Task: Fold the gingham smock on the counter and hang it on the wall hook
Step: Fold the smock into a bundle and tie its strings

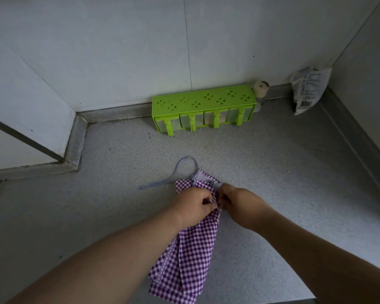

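Pale grey wall panels (123,47) are meeting in a corner at the far right, a thin vertical seam running down the back one. A speckled grey counter (261,172) is spreading below, edged by a low upstand (110,111). Dim, even light is falling over everything, casting soft shadows

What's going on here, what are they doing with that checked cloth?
A person is folding a purple gingham smock on a grey counter. The left hand and the right hand meet near its upper end, both pinching the fabric, which lies gathered into a long narrow strip. Its strap trails loose on the counter. A green spice rack stands against the wall behind. No hook is in view.
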### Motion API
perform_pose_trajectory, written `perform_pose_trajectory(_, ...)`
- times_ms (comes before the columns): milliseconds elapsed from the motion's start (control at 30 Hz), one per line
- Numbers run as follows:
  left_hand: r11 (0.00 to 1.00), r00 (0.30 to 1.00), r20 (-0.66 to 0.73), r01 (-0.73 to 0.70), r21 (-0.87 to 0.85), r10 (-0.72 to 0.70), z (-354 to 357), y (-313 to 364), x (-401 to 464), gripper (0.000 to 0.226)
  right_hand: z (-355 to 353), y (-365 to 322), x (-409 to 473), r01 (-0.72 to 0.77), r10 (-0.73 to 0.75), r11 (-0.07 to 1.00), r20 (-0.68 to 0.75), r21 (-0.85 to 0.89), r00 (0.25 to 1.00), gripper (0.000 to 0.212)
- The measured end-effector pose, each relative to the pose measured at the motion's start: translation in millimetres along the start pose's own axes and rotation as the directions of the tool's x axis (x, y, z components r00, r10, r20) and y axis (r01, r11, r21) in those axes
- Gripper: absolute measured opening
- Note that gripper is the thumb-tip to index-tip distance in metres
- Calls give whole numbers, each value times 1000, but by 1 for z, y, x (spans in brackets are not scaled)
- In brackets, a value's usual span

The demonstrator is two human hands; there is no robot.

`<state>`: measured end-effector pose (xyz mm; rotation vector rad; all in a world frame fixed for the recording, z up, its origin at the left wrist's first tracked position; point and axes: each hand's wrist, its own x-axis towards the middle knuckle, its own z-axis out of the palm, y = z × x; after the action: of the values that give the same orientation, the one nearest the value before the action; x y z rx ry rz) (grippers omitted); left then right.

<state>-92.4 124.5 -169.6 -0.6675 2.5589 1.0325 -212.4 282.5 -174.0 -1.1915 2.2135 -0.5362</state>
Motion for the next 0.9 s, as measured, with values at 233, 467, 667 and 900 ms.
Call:
perform_pose_trajectory(233, 995, 998, -36, -57, 78, 60, -2, 3, -3, 20, 19, -5, 0, -46, 34, 998, -203, -53, 979, 17)
perform_pose_trajectory(467, 999, 998, -45, -51, 1, 51, -4, 1, -5, 13, 42, -3, -17, 65, -29, 990, -273, 123, 962, 18)
perform_pose_trajectory(667, 998, 1000, -22, -16, -53, 15, -7, -1, -1, 14, 37, -4, -16, 26, 20, 963, -167, 269, 986, 17)
perform_pose_trajectory(900, 982, 996, 68, 73, -173, -62, -12, -5, 4, 22, 22, -19, 5, -171, 144, 964, 144, 201, 979, 14)
